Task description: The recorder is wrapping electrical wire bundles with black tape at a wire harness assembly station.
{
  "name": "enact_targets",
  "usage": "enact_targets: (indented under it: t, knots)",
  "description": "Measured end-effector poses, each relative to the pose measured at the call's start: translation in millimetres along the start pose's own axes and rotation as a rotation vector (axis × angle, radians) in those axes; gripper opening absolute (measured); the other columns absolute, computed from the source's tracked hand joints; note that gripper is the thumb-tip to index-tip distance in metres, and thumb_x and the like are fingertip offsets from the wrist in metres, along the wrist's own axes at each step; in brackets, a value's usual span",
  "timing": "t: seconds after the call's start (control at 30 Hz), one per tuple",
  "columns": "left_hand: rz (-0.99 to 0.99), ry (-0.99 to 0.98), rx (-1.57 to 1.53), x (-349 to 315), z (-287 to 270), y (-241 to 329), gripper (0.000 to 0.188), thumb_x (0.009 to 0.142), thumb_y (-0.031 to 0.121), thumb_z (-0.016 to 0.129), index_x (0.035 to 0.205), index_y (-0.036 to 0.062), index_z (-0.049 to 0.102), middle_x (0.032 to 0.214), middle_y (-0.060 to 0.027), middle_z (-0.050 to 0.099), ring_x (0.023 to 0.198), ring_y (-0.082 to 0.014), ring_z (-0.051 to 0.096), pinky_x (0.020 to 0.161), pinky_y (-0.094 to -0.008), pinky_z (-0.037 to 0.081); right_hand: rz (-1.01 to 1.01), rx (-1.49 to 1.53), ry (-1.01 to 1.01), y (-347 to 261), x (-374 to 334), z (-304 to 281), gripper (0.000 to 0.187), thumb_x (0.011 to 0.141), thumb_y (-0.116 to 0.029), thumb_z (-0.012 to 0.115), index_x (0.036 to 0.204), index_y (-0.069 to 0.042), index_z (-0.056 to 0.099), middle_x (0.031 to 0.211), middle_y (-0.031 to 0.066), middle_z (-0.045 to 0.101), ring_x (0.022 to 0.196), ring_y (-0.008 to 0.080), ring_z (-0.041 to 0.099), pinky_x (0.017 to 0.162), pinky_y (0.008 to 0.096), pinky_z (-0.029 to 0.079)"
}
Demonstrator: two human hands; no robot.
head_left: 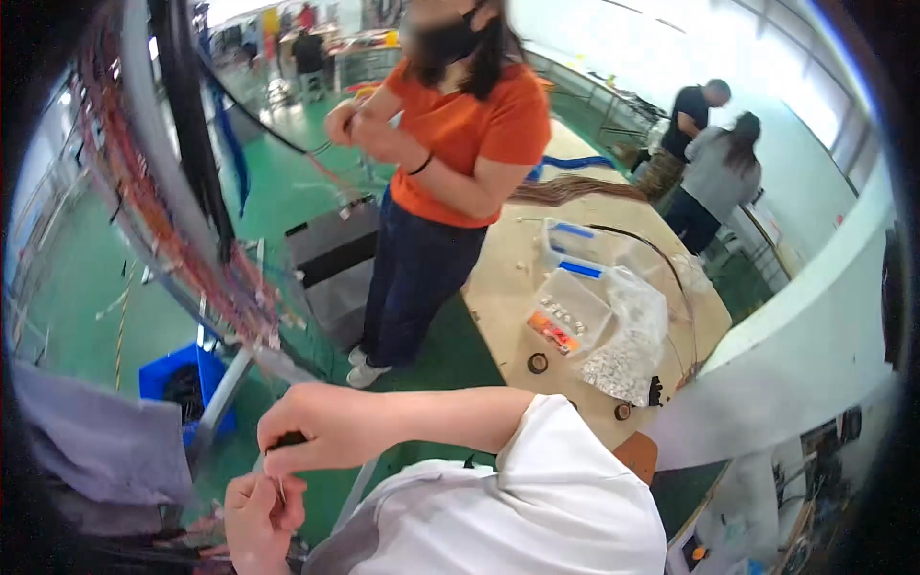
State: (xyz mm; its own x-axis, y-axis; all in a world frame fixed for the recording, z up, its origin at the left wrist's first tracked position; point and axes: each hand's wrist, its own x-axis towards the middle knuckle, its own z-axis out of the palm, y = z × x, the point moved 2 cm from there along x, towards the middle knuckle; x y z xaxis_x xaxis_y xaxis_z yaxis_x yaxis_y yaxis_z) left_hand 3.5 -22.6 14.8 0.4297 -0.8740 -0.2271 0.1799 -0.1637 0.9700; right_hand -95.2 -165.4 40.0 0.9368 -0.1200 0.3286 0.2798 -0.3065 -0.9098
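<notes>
Green floor (446,359) lies beyond the fingers; on my feed the right hand (331,426) grips a small black piece (286,441); the left hand (257,522), just below, pinches perhaps a thin wire (282,489); joined or not, I can't tell; work looks unfinished.

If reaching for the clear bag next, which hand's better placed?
Right, probably. The right hand is nearer the clear bag, its white sleeve toward the table. The left hand is farther off. But the right holds a dark item, so would need freeing.
</notes>
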Motion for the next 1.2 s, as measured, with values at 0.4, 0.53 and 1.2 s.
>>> enact_targets:
  t: [0.4, 0.53, 1.2]
  knots:
    - [0.137, -0.201, 0.443, 21, 29, -4, 0.004, 0.07, 0.0, 0.058, 0.07, -0.0002, 0.054, 0.056, -0.0015, 0.048, 0.047, -0.0055, 0.042, 0.043, -0.0205, 0.03, 0.207, -0.26, 0.134, -10, -45, -23, 0.026, 0.072, -0.025, 0.06, 0.072, 0.0, 0.059, 0.061, 0.0102, 0.056, 0.056, 0.0237, 0.054, 0.052, 0.0325, 0.041]
    - [0.432, -0.187, 0.729, 17, 36, 5, 0.005, 0.067, -0.003, 0.059, 0.067, -0.0041, 0.054, 0.057, -0.0031, 0.049, 0.05, -0.006, 0.043, 0.046, -0.0215, 0.033, 0.257, -0.402, -0.109, 5, -44, -19, 0.029, 0.073, -0.03, 0.059, 0.074, -0.001, 0.06, 0.063, 0.0112, 0.058, 0.058, 0.0239, 0.055, 0.053, 0.0334, 0.041]
    - [0.373, -0.002, 0.287, 29, 21, -17, 0.024, 0.089, 0.019, 0.042, 0.072, 0.003, 0.049, 0.052, 0.0023, 0.04, 0.042, -0.0022, 0.032, 0.037, -0.0167, 0.021, -0.19, -0.417, 0.723, 23, -37, 27, 0.013, 0.071, -0.013, 0.056, 0.066, -0.001, 0.057, 0.06, 0.0152, 0.053, 0.059, 0.0331, 0.053, 0.057, 0.0396, 0.041]
